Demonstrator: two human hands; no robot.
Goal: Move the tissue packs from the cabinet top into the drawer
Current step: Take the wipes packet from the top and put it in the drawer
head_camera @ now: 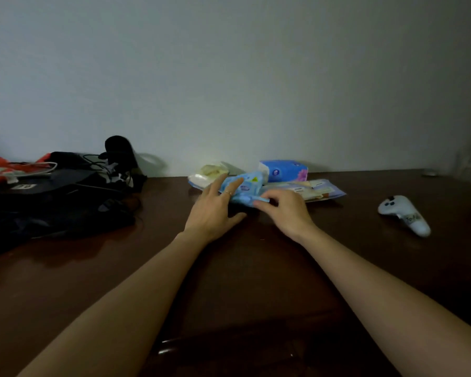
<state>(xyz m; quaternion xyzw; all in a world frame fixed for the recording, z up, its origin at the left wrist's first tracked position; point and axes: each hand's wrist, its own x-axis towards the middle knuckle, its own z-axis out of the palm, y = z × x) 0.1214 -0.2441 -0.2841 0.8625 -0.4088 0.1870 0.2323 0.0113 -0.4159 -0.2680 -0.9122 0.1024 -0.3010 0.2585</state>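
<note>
Both forearms stretch out from the bottom of the view across the dark brown surface [242,268] of the cabinet, so that's the closest thing you see. Left hand [215,210] lies with straight fingers resting on the light blue tissue pack [246,187], its grip relaxed and apart, thumb splayed out on the wood. Right hand [286,210] has its fingers curled at the near edge of that same pack; looks to me like a pinch on the wrapper, but it's a bit blurry.

Progress-wise, I'd say barely started. Every pack I can spot sits on the cabinet top near the wall, and nothing is lifted clear. No drawer in sight at all, so I can't tell whether it's open.

Count of packs, as best I can make out:
- one light blue, under the hands
- one pale yellowish pack [208,174] just behind the left hand
- one blue-and-white pack with pink print [284,171] at the back
- one flat wrapped bundle [314,189] to the right, maybe holding several small ones

So four things to move, I reckon.

Other stuff: one white controller [404,214] off to the right, well apart, and a heap of dark bags and cables [60,191] on the left.
</note>
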